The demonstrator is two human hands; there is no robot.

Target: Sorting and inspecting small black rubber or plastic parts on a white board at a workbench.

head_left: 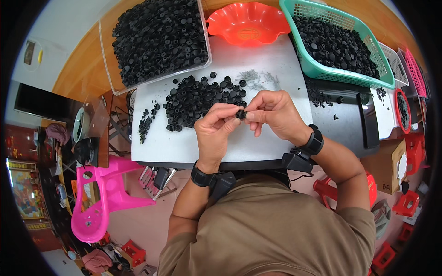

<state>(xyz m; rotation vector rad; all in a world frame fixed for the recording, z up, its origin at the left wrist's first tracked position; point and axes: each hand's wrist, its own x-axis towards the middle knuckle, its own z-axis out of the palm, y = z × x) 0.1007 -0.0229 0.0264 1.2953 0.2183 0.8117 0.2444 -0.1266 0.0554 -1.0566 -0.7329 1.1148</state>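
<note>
While both hands meet over the near part of the white board (184,149), a small black part (240,114) sits between their fingertips, just to the near side of the loose heap of black caps (191,103). The left hand (212,131) pinches it from the left, thumb and forefinger drawn almost together; the right hand (278,115) meets it from the other side with thumb and forefinger just as narrow, its other fingers loosely curled. Whether the part is one piece or two is too small and too covered to tell. Good handling here probably means letting the left pinch act as the steady side while the right fingertips do the fine turning or pressing, with light, straight pressure so that the part does not tilt or spring away. Low hands over the bare white surface would help, since a dropped piece shows up there, but could easily be lost among the caps or the cluster of smaller black bits (146,126) at the left. It also seems wise to hold the wrists clear of the thin pale pins (258,78) lying beyond the fingers, which look light enough to scatter at a brush.
</note>
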